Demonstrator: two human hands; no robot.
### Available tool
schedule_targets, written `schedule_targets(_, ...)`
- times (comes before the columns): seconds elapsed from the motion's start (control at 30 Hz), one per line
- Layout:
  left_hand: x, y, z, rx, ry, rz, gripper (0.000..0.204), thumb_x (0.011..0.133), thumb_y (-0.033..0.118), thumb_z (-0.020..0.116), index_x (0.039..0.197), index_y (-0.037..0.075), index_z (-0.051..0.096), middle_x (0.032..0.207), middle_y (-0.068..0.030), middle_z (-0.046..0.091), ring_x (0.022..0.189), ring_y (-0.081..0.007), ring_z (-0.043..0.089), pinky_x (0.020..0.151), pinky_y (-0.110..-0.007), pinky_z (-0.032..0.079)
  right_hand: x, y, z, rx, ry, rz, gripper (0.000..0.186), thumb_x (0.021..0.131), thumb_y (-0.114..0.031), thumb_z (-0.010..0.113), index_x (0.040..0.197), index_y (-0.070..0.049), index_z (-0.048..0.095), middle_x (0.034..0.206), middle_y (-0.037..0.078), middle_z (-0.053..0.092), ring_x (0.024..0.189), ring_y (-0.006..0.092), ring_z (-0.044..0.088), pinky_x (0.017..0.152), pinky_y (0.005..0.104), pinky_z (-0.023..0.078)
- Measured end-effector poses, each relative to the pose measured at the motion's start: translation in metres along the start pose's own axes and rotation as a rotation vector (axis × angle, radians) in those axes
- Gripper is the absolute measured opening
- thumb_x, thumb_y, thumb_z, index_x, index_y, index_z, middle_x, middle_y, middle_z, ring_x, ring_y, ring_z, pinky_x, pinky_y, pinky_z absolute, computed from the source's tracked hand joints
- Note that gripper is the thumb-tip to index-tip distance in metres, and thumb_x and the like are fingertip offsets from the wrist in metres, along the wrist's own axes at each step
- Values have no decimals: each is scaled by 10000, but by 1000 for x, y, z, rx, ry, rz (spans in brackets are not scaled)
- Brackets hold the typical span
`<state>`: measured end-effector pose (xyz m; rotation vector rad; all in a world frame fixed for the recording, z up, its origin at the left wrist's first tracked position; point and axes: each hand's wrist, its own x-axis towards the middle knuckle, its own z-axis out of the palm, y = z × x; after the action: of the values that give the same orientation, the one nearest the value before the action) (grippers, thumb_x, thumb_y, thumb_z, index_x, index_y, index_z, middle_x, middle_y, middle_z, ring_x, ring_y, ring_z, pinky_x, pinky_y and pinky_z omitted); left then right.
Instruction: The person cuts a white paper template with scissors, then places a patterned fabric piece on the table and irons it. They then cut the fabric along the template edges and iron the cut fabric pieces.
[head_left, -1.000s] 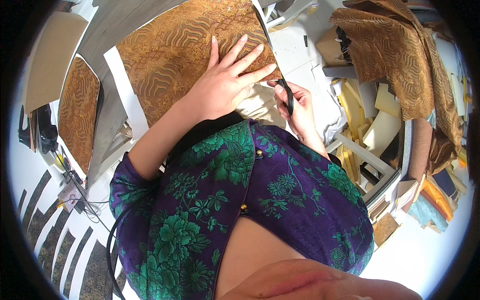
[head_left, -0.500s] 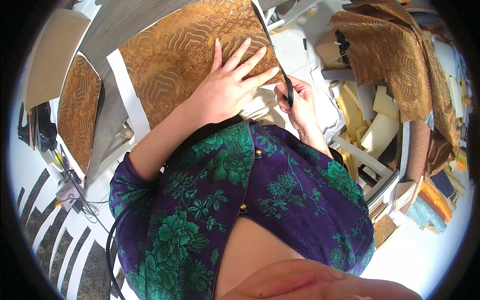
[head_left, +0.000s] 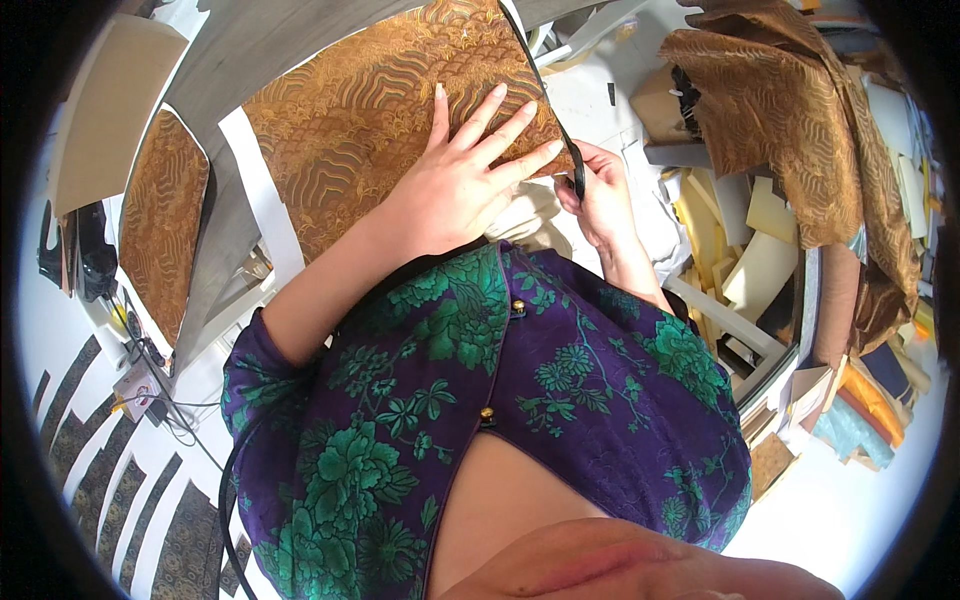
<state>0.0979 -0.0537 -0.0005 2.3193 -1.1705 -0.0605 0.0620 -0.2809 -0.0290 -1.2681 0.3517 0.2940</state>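
My left hand [head_left: 450, 185] lies flat with spread fingers on a brown and gold brocade sheet [head_left: 340, 130] with wave patterns, pressing near its right edge. Along that edge runs a long thin black bar [head_left: 541, 85], thickening into a black handle [head_left: 578, 170] at the near end. My right hand [head_left: 605, 195] is closed around this handle, just beyond the sheet's near right corner. Whether the bar's underside touches the sheet cannot be made out. White backing [head_left: 258, 190] shows along the sheet's left side.
Left of the grey tabletop [head_left: 225, 75] are another brocade piece [head_left: 160, 220] and a beige board [head_left: 120, 105]. A black cable [head_left: 226, 500] hangs beside me. On my right, brown brocade [head_left: 770, 110] drapes over a bin holding yellowish offcuts [head_left: 755, 265]. Dark patterned strips [head_left: 105, 480] lie lower left.
The end of the black handle sits slightly farther from me, and my right hand has shifted a little with it. My left hand stays flat on the brocade sheet.
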Motion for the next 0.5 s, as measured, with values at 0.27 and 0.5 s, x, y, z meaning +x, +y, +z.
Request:
schedule_targets(0.27,-2,7,-3,-1,10,9,572,988,200,542,1556,221,478,1671,-126,306,1567,-398,184,1192,-744,18,19,-6,-6,-2,-64,4,209,1033,-170,624,1095,-3,733,700,-29,648,491,10,480,433,169,330)
schedule_targets(0.5,-3,9,-8,23,14,-6,570,993,204,533,1560,214,472,1657,-137,329,1559,-408,202,1195,-737,11,18,-3,0,-5,-24,-28,207,1030,-171,631,1110,-10,733,682,-42,630,488,7,459,435,173,311)
